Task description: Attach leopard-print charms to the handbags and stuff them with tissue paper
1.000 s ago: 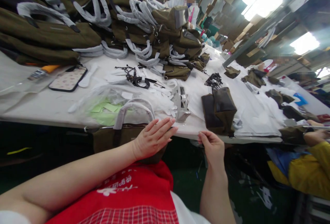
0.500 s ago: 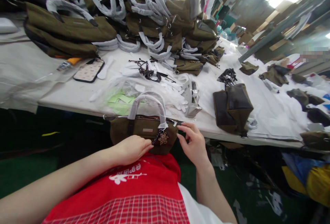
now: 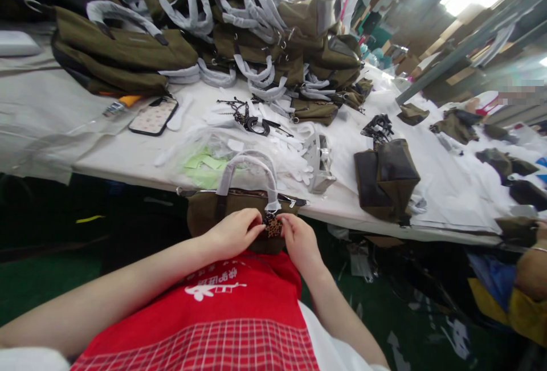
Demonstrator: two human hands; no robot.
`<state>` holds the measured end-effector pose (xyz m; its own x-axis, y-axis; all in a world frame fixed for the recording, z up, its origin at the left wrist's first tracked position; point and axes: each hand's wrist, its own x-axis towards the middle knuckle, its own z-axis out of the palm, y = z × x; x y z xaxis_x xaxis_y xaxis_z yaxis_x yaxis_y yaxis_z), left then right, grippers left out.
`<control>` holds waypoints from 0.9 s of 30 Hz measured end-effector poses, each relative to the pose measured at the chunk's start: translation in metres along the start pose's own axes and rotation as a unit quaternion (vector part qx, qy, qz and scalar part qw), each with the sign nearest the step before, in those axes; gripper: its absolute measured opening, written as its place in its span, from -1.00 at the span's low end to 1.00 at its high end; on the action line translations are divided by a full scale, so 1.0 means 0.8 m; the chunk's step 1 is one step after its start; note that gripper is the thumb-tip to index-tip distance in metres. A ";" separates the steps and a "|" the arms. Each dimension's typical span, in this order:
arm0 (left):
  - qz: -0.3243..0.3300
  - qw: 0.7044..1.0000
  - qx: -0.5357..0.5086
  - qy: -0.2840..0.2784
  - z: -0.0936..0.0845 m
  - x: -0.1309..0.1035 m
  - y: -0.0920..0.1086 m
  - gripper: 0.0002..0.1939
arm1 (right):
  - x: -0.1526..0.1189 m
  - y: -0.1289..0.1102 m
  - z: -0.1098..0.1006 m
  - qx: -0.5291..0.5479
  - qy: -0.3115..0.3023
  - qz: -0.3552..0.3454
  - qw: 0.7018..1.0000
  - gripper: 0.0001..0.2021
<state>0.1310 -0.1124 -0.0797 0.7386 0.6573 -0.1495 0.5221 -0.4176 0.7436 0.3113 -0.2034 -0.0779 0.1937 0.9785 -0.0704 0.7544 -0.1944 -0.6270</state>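
An olive handbag point(image 3: 203, 211) with dark trim leans against the table's front edge, close to my body. Its handles point(image 3: 273, 180) stand up, wrapped in pale grey paper. From the handle base hangs a leopard-patterned charm point(image 3: 273, 227) on a dark cord. My left hand point(image 3: 237, 231) is closed at the charm's left side, fingertips pinched by the cord. On the other side, my right hand point(image 3: 299, 240) pinches the charm's right edge between thumb and forefinger. The bag's zip top looks partly open; its lower part is hidden by my hands and red apron.
Olive bags point(image 3: 123, 52) are heaped at the back. A phone point(image 3: 154, 115), dark cords point(image 3: 256, 124), green slips in clear plastic point(image 3: 205, 166) and a metal tape dispenser point(image 3: 320, 163) lie nearer. A small dark bag point(image 3: 387, 180) sits right; a co-worker's arm point(image 3: 532, 268) shows far right.
My right hand has moved left from the bag's right end to the charm. My left hand has shifted slightly up and right. A co-worker's arm has appeared at the far right.
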 end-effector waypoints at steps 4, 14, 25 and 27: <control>-0.060 0.993 -0.095 0.033 0.014 0.018 -0.007 -0.74 | 0.008 0.025 0.011 0.060 0.024 0.071 0.995 -0.73; -0.178 0.949 -0.258 0.003 0.037 0.041 -0.009 -0.65 | 0.015 0.041 0.044 0.159 -0.001 0.114 0.981 -0.79; -0.178 0.942 -0.284 -0.012 0.053 0.049 -0.027 -0.69 | 0.005 0.035 0.022 0.105 -0.019 0.019 0.994 -0.69; -0.178 0.934 -0.309 -0.019 0.051 0.048 -0.028 -0.67 | 0.003 0.036 0.015 0.082 -0.023 0.012 0.996 -0.71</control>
<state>0.1648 -0.1032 -0.1289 0.5860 0.6582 -0.4726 0.3995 0.2727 0.8752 0.3262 -0.2054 -0.1055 0.1793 0.9765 -0.1197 0.6362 -0.2079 -0.7429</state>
